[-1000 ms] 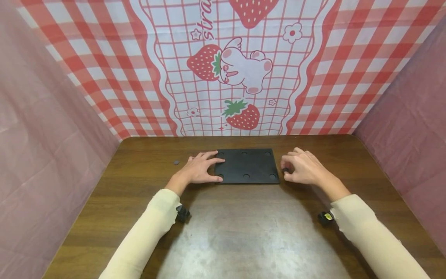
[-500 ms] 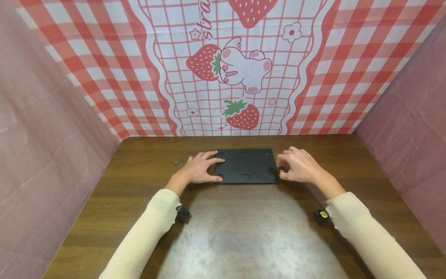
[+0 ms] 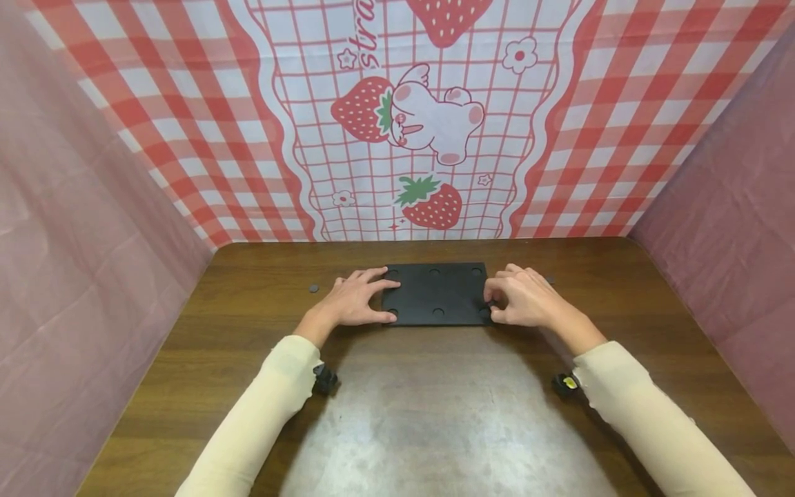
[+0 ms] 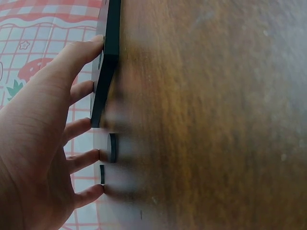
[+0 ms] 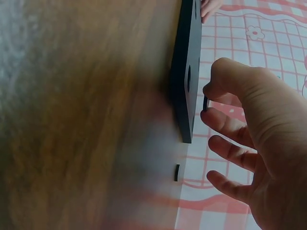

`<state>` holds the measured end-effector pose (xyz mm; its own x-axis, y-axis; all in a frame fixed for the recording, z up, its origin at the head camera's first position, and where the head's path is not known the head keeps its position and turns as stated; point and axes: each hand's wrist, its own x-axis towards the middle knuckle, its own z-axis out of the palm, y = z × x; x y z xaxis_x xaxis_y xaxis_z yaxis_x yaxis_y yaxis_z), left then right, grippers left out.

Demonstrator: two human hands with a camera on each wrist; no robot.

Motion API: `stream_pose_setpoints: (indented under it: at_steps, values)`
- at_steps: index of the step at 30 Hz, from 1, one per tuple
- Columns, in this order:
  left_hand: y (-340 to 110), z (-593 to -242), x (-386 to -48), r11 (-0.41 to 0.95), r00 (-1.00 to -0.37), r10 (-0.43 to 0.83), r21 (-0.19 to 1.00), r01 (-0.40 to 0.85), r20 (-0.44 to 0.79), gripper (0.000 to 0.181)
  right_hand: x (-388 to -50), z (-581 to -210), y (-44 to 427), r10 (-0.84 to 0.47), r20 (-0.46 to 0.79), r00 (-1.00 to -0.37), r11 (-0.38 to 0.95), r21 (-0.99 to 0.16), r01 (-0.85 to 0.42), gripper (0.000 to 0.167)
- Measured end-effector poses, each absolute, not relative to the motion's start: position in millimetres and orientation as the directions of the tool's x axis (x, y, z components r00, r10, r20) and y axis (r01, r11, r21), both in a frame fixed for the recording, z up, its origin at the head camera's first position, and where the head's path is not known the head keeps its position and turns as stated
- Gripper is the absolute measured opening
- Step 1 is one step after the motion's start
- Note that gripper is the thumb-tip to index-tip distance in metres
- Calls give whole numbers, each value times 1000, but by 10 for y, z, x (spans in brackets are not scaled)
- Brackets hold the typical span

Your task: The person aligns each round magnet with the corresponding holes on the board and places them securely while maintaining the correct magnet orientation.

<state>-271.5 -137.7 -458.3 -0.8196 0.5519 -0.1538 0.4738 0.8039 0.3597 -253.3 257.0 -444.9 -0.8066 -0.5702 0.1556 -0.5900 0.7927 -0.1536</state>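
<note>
A flat black rectangular board [image 3: 435, 293] with several round recesses along its long edges lies on the table. My left hand [image 3: 350, 298] rests on its left end, thumb at the near corner and fingers spread. Above the board's right end, my right hand [image 3: 526, 297] pinches a small black disc [image 5: 206, 103] between thumb and fingertip. In the right wrist view the disc is held just off the board, beside a recess [image 5: 189, 78]. The disc is mostly hidden by fingers in the head view.
A small dark disc [image 3: 313, 288] lies on the wooden table [image 3: 397, 414] left of the left hand. Another disc [image 4: 112, 147] shows near those fingers in the left wrist view. One more disc [image 3: 549, 280] lies behind the right hand. A strawberry-print cloth [image 3: 435, 138] hangs behind.
My right hand has moved left with the disc, from beside the board to over its near right corner. A disc behind that hand has come into sight. The left hand has stayed put.
</note>
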Motion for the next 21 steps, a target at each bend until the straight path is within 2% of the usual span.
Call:
stream_pose_setpoints:
  at_steps: [10, 21]
  values:
    - [-1381, -4578, -2725, 801, -818, 556, 356, 480, -149, 79, -2513, -4506, 2519, -605, 191, -773, 764, -135, -631, 17]
    - [-1379, -4578, -2714, 804, -819, 552, 362, 472, -158, 79, -2479, -4522, 2467, -606, 151, -781, 772, -129, -623, 14]
